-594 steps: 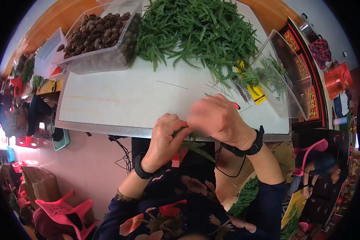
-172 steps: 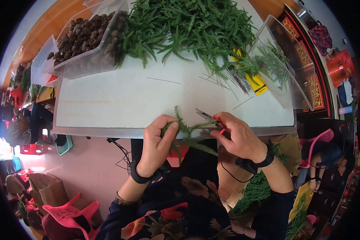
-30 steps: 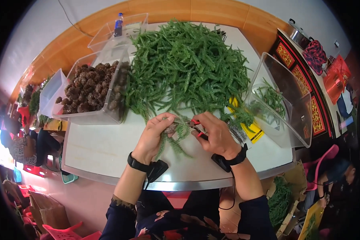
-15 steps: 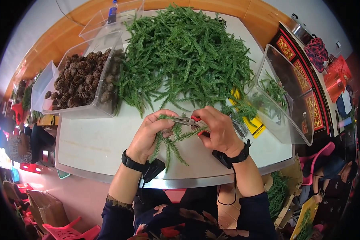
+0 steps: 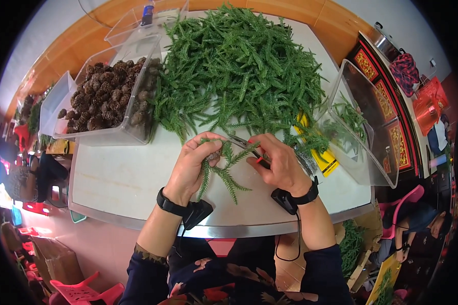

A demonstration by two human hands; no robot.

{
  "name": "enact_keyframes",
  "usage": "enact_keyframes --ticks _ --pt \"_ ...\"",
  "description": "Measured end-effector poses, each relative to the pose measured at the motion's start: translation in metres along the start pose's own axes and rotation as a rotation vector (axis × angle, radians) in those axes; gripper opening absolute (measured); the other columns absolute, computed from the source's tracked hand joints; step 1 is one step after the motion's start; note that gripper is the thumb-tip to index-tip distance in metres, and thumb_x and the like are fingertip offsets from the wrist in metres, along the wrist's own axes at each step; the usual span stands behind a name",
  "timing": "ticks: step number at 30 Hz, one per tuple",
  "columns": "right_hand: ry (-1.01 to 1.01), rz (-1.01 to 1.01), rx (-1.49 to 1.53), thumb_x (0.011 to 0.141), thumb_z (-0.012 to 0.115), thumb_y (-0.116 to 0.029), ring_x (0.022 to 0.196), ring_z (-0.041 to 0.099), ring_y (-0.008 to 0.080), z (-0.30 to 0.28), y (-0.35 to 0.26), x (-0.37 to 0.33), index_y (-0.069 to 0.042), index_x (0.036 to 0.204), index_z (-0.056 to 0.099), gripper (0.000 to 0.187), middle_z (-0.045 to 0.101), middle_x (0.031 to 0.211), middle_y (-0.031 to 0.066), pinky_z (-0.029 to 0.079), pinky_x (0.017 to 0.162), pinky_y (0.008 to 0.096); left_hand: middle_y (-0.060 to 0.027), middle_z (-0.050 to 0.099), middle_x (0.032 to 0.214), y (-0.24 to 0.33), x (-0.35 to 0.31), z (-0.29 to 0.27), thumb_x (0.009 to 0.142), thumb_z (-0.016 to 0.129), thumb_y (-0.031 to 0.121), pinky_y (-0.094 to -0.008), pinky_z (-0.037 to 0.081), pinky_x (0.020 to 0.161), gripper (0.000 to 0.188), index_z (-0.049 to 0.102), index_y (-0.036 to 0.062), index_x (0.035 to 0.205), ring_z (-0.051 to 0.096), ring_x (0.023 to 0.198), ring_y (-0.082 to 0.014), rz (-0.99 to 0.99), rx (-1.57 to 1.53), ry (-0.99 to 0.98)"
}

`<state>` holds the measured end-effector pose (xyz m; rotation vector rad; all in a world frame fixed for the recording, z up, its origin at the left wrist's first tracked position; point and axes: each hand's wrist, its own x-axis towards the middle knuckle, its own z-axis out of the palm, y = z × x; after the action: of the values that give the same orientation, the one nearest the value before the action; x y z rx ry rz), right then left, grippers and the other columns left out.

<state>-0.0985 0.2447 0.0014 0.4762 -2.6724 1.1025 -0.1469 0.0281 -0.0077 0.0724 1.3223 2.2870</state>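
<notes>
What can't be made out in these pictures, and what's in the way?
All in the head view:
1. The gripped end of the green sprig: hidden by the left hand.
2. Parts of the handles of the pliers: covered by the right hand.
3. What the yellow item is: partly covered by the green pile.
4. The lower pine cones: behind those on top.
5. The pink chair at lower left: cut off by the lower edge.
</notes>
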Motion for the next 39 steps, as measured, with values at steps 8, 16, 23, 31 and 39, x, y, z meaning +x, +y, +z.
enact_keyframes --ticks 8,16,23,31,39 --pt "-0.043 -0.033 -0.017 0.076 0.073 -0.007 0.065 0.053 0.0254 -0.003 -0.001 -0.002 -0.005 0.106 0.058 0.033 0.052 0.079 0.0094 0.044 0.059 0.035 0.0014 0.055 0.075 0.007 -0.003 -0.002 0.09 0.06 0.01 -0.0217 0.037 0.059 0.012 0.064 0.0006 0.097 0.045 0.063 -0.0069 -0.074 -0.01 -0.022" --pt "0.033 -0.169 -0.161 0.068 0.07 -0.004 0.074 0.058 0.0313 -0.005 0.001 0.0 -0.006 0.103 0.058 0.038 0.056 0.085 0.0106 0.048 0.063 0.0389 -0.0008 0.059 0.079 0.001 0.003 -0.012 0.089 0.06 0.012 -0.0221 0.04 0.058 0.016 0.063 0.0009 0.1 0.051 0.065 -0.0084 -0.228 0.001 -0.025" --pt "0.05 -0.177 -0.217 0.062 0.069 -0.003 0.072 0.059 0.0322 -0.005 0.002 0.0 -0.006 0.098 0.058 0.038 0.056 0.082 0.0097 0.049 0.062 0.0398 -0.0003 0.065 0.088 0.002 -0.002 -0.009 0.09 0.061 0.015 -0.0206 0.04 0.059 0.018 0.064 0.0022 0.102 0.048 0.065 -0.006 -0.285 0.001 -0.045" --pt "0.027 -0.02 -0.222 0.068 0.073 -0.011 0.068 0.06 0.031 -0.005 -0.006 -0.006 -0.006 0.096 0.06 0.031 0.058 0.079 0.0094 0.048 0.059 0.0391 -0.003 0.066 0.086 0.004 -0.002 -0.001 0.091 0.062 0.015 -0.0224 0.043 0.062 0.017 0.065 0.0014 0.102 0.048 0.064 -0.0077 -0.254 -0.053 -0.101" --pt "0.008 0.249 -0.176 0.075 0.077 -0.033 0.071 0.064 0.0296 -0.021 -0.013 -0.014 -0.005 0.1 0.062 0.041 0.062 0.077 0.0107 0.049 0.061 0.04 -0.0023 0.06 0.079 -0.008 0.012 -0.01 0.094 0.061 0.013 -0.0237 0.042 0.063 0.019 0.064 -0.001 0.106 0.051 0.066 -0.0095 0.062 0.048 0.014"
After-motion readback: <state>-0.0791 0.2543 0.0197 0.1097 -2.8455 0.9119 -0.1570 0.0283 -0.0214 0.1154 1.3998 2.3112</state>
